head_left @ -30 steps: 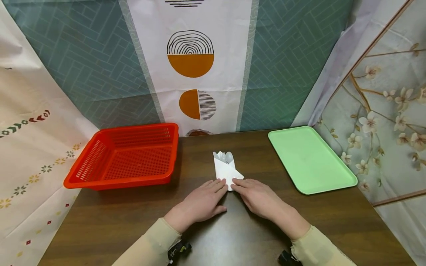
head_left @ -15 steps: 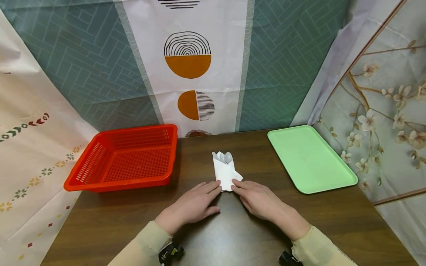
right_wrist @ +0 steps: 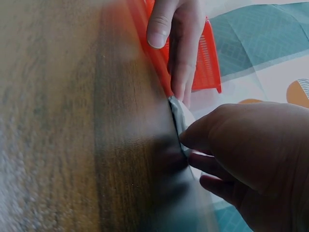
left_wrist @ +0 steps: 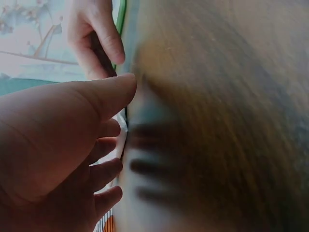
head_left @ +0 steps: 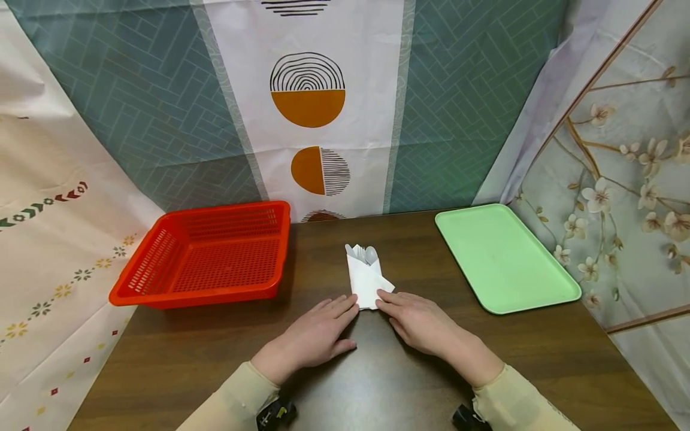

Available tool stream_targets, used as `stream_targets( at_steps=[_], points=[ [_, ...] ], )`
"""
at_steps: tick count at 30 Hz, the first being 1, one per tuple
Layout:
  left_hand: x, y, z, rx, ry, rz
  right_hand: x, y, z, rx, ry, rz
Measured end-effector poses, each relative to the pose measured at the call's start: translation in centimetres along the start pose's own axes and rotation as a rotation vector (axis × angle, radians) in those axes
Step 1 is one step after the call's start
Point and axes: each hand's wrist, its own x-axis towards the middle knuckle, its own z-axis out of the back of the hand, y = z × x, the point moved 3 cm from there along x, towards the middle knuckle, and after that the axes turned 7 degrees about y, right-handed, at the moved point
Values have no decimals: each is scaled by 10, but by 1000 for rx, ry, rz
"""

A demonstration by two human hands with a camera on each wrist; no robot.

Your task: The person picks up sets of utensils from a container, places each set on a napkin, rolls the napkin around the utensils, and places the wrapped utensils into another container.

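Observation:
A white paper napkin (head_left: 368,282), folded into a pocket, lies on the table in the head view. Out of its top stick the ends of a plastic knife (head_left: 349,250), fork (head_left: 360,254) and spoon (head_left: 371,255); their lower parts are hidden inside. My left hand (head_left: 315,335) lies palm down, its extended fingertips touching the napkin's lower left edge, thumb held apart. The fingertips of my right hand (head_left: 417,317) rest on the lower right side of the napkin. In the right wrist view, the right thumb is beside the napkin's near edge (right_wrist: 181,118).
An empty red plastic basket (head_left: 215,257) stands at the left back of the brown wooden table (head_left: 178,371). At the right back lies a light green tray (head_left: 507,257). Patterned cloths hang behind and at both sides.
My left hand has slid a little to the left, from on top of the napkin's lower part to its left edge. The right hand and the cutlery napkin have stayed put.

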Motion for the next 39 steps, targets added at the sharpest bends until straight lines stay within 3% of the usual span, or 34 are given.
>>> stream_targets(
  at_steps=[4, 7, 10, 15, 20, 26, 32, 39],
  points=[
    [4, 2, 2, -12, -25, 39, -1, -1, -2, 11, 2, -2],
    [9, 5, 5, -6, -110, 101, -1, -1, -2, 22, 0, -1],
    [18, 12, 6, -56, -208, 217, -1, -1, -2, 26, 1, 0],
    [37, 29, 8, -248, -259, 432, 0, -1, -2, 19, 6, -1],
    [55, 36, 5, -230, -242, 543, 1, -1, -5, 13, -4, 4],
    [73, 35, 2, -219, -201, 622, -1, 2, -5, -4, -21, -7],
    [80, 32, 4, -219, -155, 672, -2, 5, -5, -2, -28, -17],
    [87, 31, 11, -232, -102, 683, -5, 5, -5, 12, -2, -51]
  ],
)
